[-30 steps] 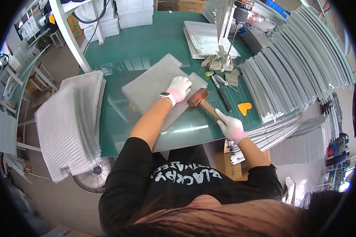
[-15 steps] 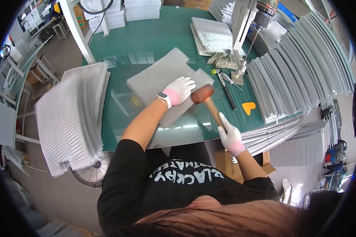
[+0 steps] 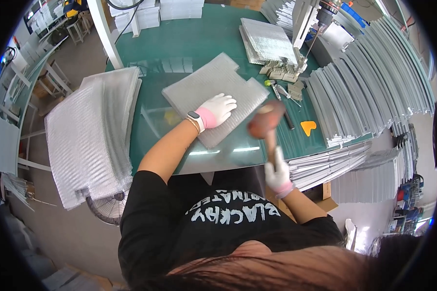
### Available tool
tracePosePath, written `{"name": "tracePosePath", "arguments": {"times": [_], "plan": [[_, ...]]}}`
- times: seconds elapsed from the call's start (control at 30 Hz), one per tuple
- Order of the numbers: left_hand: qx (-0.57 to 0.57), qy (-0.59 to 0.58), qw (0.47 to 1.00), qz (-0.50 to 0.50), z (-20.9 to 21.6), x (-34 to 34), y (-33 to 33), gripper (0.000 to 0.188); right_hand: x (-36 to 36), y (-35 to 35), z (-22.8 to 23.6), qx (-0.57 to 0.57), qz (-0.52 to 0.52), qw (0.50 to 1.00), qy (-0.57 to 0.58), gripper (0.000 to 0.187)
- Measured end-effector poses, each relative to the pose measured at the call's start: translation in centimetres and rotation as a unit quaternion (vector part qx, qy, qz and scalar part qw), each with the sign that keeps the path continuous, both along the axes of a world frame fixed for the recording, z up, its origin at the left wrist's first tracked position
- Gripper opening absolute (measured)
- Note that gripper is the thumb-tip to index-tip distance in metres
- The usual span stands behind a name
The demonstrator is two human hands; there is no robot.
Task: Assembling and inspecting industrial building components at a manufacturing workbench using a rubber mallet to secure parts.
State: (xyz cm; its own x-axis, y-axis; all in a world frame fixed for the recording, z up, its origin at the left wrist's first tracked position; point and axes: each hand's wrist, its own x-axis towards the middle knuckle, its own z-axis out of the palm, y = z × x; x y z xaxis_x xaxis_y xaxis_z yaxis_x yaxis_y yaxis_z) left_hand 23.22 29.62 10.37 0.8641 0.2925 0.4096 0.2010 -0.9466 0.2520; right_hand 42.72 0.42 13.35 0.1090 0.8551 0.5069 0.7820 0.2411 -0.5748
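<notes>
Moved: the mallet point(image 3: 266, 122) is lifted higher than a moment ago and looks blurry.
Right hand point(image 3: 278, 173): gloved, clenched around the mallet's handle, with the brown head above it.
Left hand point(image 3: 217, 109): gloved, open and flat, pressing on the grey mesh panel point(image 3: 213, 94).
Panel: lies on the green table point(image 3: 179, 48), under the left hand.
Orange piece point(image 3: 308, 127): just right of the mallet head.

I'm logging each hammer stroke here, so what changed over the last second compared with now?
The mallet has come up off the grey mesh panel: a second ago its head sat low beside the left hand; now it is raised and blurred, the right hand drawn back toward the body, still gripping the handle. The left hand stays flat on the panel, which hasn't shifted on the green table.
</notes>
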Motion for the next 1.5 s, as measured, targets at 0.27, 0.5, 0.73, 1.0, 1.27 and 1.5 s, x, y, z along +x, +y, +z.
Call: {"name": "tracePosePath", "arguments": {"times": [0.27, 0.5, 0.73, 1.0, 1.27, 1.5], "plan": [[-0.027, 0.010, 1.000, -0.002, 0.5, -0.5, -0.3, 0.035, -2.4, -0.3, 5.5, -0.246, 0.044, 0.968, -0.015, 0.061], [0.011, 0.007, 0.999, 0.038, -0.8, -0.3, -0.2, 0.032, -2.3, 2.5, 8.1, -0.406, 0.018, 0.905, -0.124, 0.060], [0.048, -0.030, 0.985, 0.162, -0.6, 1.7, 0.6, 0.029, -1.2, -0.3, 0.2, -0.029, 0.112, 0.993, 0.002, 0.059], [-0.003, 0.025, 0.987, 0.157, -1.1, 1.4, 1.5, 0.034, -1.3, 1.1, 2.7, -0.102, 0.099, 0.990, -0.017, 0.062], [-0.066, -0.017, 0.905, 0.420, -1.9, 3.2, 1.3, 0.043, 3.7, 1.9, 1.4, -0.196, 0.065, 0.978, -0.003, 0.061], [-0.217, -0.043, 0.900, 0.374, 3.4, 3.4, 0.5, 0.063, 5.6, 1.9, 4.5, -0.119, -0.088, 0.970, 0.190, 0.065]]}}
